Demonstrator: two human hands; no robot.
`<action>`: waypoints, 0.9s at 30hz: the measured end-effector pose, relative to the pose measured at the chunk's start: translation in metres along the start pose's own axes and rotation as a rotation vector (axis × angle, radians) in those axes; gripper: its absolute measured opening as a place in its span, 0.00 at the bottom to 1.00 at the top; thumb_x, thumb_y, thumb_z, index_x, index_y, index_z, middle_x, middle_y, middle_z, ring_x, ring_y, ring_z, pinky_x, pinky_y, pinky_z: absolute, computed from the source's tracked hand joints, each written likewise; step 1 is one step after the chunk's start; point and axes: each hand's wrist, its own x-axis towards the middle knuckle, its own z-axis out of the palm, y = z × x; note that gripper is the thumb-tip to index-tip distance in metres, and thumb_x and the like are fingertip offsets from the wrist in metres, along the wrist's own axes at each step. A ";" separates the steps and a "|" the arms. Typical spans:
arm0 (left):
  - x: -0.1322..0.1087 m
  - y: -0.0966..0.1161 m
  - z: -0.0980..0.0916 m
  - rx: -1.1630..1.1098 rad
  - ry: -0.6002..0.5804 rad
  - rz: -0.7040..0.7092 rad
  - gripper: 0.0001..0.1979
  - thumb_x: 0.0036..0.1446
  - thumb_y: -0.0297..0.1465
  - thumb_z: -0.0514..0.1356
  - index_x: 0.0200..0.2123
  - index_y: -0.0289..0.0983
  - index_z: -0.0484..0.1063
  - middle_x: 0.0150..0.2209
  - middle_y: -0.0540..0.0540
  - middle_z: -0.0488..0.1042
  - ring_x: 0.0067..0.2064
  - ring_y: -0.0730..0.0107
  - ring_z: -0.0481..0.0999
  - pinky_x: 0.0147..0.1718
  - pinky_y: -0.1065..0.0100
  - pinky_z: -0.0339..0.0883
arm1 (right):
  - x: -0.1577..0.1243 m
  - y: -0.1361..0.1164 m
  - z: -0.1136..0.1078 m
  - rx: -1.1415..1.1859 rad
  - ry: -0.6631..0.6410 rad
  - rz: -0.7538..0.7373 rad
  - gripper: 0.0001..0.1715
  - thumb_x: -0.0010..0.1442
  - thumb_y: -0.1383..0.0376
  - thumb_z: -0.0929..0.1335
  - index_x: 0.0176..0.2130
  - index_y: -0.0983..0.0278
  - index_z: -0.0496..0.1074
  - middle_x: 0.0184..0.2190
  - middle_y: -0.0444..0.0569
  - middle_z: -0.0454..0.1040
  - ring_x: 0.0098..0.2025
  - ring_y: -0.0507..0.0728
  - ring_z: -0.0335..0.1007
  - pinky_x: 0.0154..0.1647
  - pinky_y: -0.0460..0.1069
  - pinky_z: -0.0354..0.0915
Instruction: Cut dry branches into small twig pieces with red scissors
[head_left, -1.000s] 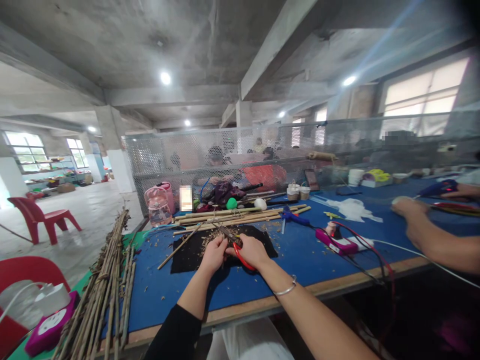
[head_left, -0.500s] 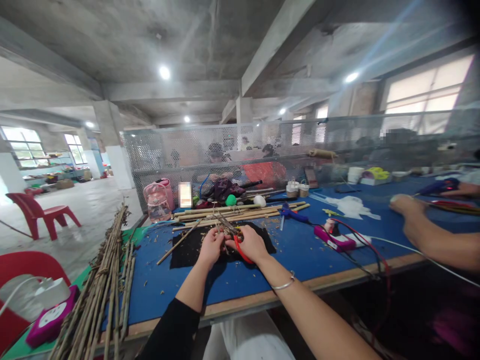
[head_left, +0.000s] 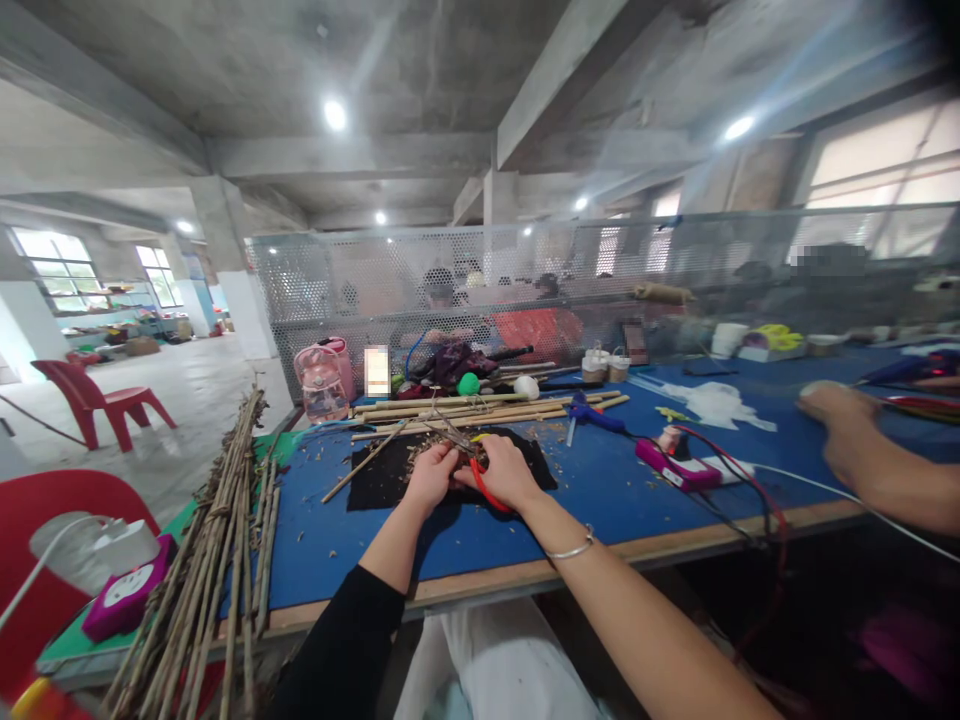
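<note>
My right hand [head_left: 511, 472] is closed around a pair of red-handled scissors [head_left: 491, 490], whose metal blades point away from me. Beside it my left hand [head_left: 433, 476] is pinched closed near the blades; what its fingers hold is hidden. Both hands are over a black cloth [head_left: 371, 487] strewn with brown clippings [head_left: 424, 447]. One thin stick [head_left: 365, 462] lies slanted across the cloth's left edge. Just beyond the cloth, several long pale sticks [head_left: 517, 412] lie across the blue table [head_left: 307, 570].
On the left rests a bundle of dry stems [head_left: 199, 580] near a purple power strip [head_left: 129, 600]. Right of the cloth are a blue glue gun [head_left: 596, 415] and another purple power strip [head_left: 675, 466] with cables. A co-worker's arm [head_left: 877, 460] reaches in from the right. Mesh screen [head_left: 345, 290] stands behind.
The whole view has shifted slightly, so the table appears a little higher and further right. Both hands stay close together over the cloth, with the scissors still in my right hand.
</note>
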 end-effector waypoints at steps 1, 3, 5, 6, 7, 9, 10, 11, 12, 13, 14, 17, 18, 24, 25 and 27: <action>0.000 -0.001 0.000 0.011 0.004 0.004 0.16 0.47 0.38 0.59 0.36 0.33 0.69 0.23 0.49 0.71 0.20 0.79 0.67 0.18 0.77 0.61 | 0.000 -0.001 -0.001 -0.007 0.012 0.000 0.28 0.46 0.47 0.67 0.38 0.65 0.65 0.38 0.50 0.67 0.41 0.57 0.61 0.38 0.49 0.53; 0.001 -0.004 0.001 0.022 0.004 0.009 0.15 0.47 0.38 0.60 0.35 0.33 0.69 0.21 0.50 0.70 0.20 0.78 0.67 0.19 0.76 0.62 | -0.001 -0.001 -0.002 -0.001 0.026 0.002 0.27 0.46 0.47 0.67 0.37 0.64 0.64 0.37 0.50 0.67 0.40 0.57 0.61 0.38 0.48 0.54; 0.001 -0.005 0.001 0.015 -0.008 0.007 0.15 0.47 0.38 0.59 0.35 0.33 0.69 0.21 0.50 0.70 0.21 0.78 0.67 0.19 0.76 0.63 | -0.001 -0.002 -0.002 0.034 0.016 0.016 0.26 0.47 0.48 0.67 0.37 0.64 0.64 0.36 0.48 0.68 0.38 0.55 0.63 0.36 0.47 0.54; 0.001 -0.005 0.001 0.010 -0.011 0.004 0.15 0.47 0.38 0.59 0.35 0.33 0.69 0.22 0.49 0.70 0.21 0.77 0.67 0.20 0.76 0.63 | -0.002 -0.002 -0.002 0.054 0.003 0.026 0.25 0.47 0.48 0.67 0.37 0.64 0.64 0.35 0.48 0.68 0.37 0.54 0.63 0.34 0.46 0.54; 0.001 -0.005 0.001 0.005 -0.011 0.003 0.16 0.47 0.38 0.59 0.36 0.33 0.69 0.22 0.49 0.71 0.22 0.77 0.68 0.20 0.75 0.63 | -0.002 -0.002 -0.002 0.070 -0.010 0.037 0.24 0.48 0.48 0.66 0.36 0.64 0.64 0.34 0.47 0.68 0.35 0.53 0.64 0.32 0.46 0.54; 0.001 -0.004 0.002 -0.011 -0.015 0.004 0.16 0.47 0.39 0.60 0.36 0.33 0.69 0.24 0.49 0.71 0.22 0.77 0.68 0.22 0.74 0.65 | -0.002 -0.003 -0.002 0.075 -0.028 0.058 0.24 0.48 0.47 0.66 0.36 0.63 0.64 0.32 0.47 0.69 0.34 0.53 0.65 0.30 0.45 0.53; 0.000 -0.003 0.002 -0.023 -0.021 0.006 0.16 0.47 0.39 0.60 0.36 0.33 0.69 0.24 0.48 0.72 0.22 0.77 0.68 0.23 0.74 0.65 | -0.002 -0.004 -0.002 0.067 -0.034 0.068 0.24 0.48 0.47 0.66 0.36 0.63 0.64 0.32 0.47 0.69 0.33 0.53 0.65 0.30 0.45 0.53; 0.000 -0.002 0.002 -0.034 -0.029 0.008 0.16 0.46 0.39 0.60 0.36 0.34 0.69 0.25 0.48 0.72 0.22 0.78 0.67 0.23 0.73 0.65 | -0.002 -0.004 -0.002 0.057 -0.039 0.074 0.25 0.48 0.46 0.66 0.36 0.63 0.64 0.32 0.47 0.70 0.33 0.53 0.66 0.29 0.45 0.52; 0.000 -0.001 0.002 -0.043 -0.036 0.010 0.17 0.46 0.39 0.60 0.36 0.34 0.69 0.25 0.49 0.72 0.21 0.78 0.67 0.23 0.73 0.65 | -0.002 -0.005 -0.002 0.046 -0.045 0.081 0.25 0.48 0.46 0.66 0.35 0.63 0.64 0.31 0.47 0.70 0.33 0.54 0.66 0.29 0.45 0.52; -0.001 -0.001 0.002 -0.049 -0.040 0.013 0.17 0.46 0.39 0.60 0.36 0.34 0.69 0.25 0.49 0.71 0.21 0.79 0.66 0.23 0.73 0.64 | -0.002 -0.005 -0.002 0.036 -0.053 0.090 0.25 0.47 0.45 0.66 0.35 0.63 0.65 0.31 0.47 0.71 0.33 0.54 0.67 0.28 0.45 0.52; -0.001 0.000 0.002 -0.049 -0.041 0.016 0.17 0.46 0.40 0.60 0.37 0.34 0.69 0.24 0.49 0.71 0.20 0.79 0.66 0.22 0.74 0.64 | -0.002 -0.005 -0.002 0.028 -0.060 0.097 0.26 0.47 0.44 0.65 0.35 0.63 0.65 0.31 0.48 0.71 0.33 0.54 0.67 0.28 0.45 0.52; -0.001 0.000 0.002 -0.030 -0.035 0.027 0.16 0.47 0.40 0.59 0.36 0.34 0.69 0.24 0.49 0.71 0.19 0.79 0.65 0.21 0.74 0.63 | -0.002 -0.004 -0.001 0.019 -0.078 0.120 0.27 0.47 0.43 0.65 0.34 0.62 0.65 0.30 0.48 0.72 0.32 0.55 0.68 0.27 0.45 0.52; 0.000 0.000 0.002 -0.019 -0.031 0.028 0.16 0.47 0.40 0.59 0.36 0.34 0.69 0.24 0.49 0.71 0.20 0.79 0.65 0.20 0.75 0.62 | -0.002 -0.004 0.000 0.020 -0.088 0.127 0.27 0.46 0.42 0.64 0.34 0.62 0.65 0.30 0.48 0.72 0.32 0.55 0.69 0.27 0.45 0.52; 0.002 -0.004 0.000 0.006 -0.005 0.035 0.14 0.47 0.40 0.59 0.31 0.34 0.68 0.26 0.48 0.71 0.21 0.79 0.66 0.19 0.75 0.62 | -0.001 -0.002 0.001 0.030 -0.153 0.169 0.29 0.46 0.40 0.63 0.34 0.62 0.66 0.30 0.50 0.73 0.32 0.57 0.70 0.25 0.46 0.52; 0.003 -0.004 -0.001 0.004 -0.010 0.032 0.14 0.47 0.40 0.59 0.32 0.34 0.68 0.26 0.48 0.71 0.21 0.79 0.66 0.19 0.75 0.62 | -0.001 -0.002 0.000 0.023 -0.146 0.164 0.29 0.46 0.40 0.63 0.34 0.62 0.66 0.30 0.50 0.73 0.32 0.57 0.70 0.25 0.46 0.53; 0.003 -0.005 -0.001 0.010 -0.024 0.020 0.14 0.47 0.39 0.58 0.33 0.34 0.68 0.26 0.48 0.71 0.21 0.79 0.66 0.19 0.76 0.62 | -0.001 -0.003 -0.001 0.000 -0.116 0.149 0.30 0.46 0.40 0.63 0.34 0.62 0.65 0.31 0.50 0.73 0.34 0.58 0.70 0.27 0.46 0.54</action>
